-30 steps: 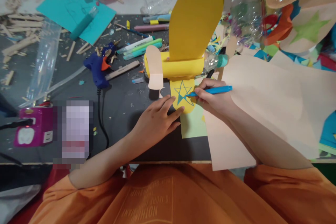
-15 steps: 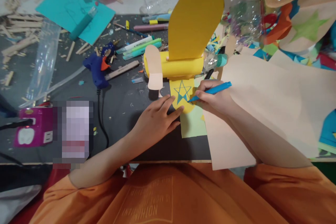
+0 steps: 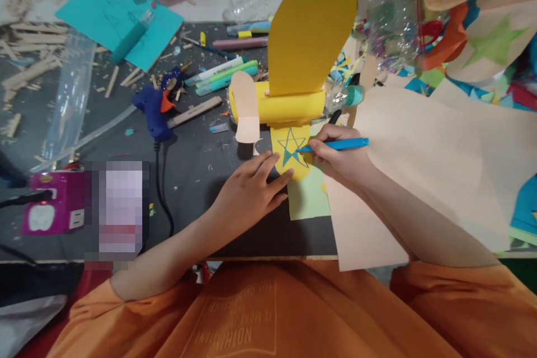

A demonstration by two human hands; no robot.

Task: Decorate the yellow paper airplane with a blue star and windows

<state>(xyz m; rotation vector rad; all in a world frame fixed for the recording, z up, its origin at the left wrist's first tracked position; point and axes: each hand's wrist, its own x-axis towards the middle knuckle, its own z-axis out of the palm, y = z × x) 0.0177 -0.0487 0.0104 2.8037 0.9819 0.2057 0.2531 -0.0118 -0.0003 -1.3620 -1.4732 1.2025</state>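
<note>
Yellow paper-wrapped model on the dark table in front of me, its near wing under my blue marker.

A blue glue gun lies apart from the model; my left hand, palm down with fingers spread, rests its fingertips on the wing's left edge, presumably to steady it. The model lies crosswise, its long axis running left to right, the end with the teal cap pointing right; the far wing extends away from me, the near one toward me, bearing a partly filled star. My right hand pinches the marker near its tip, likely for fine control, the barrel's tail pointing right. Farther right lies a large pale sheet.
</note>
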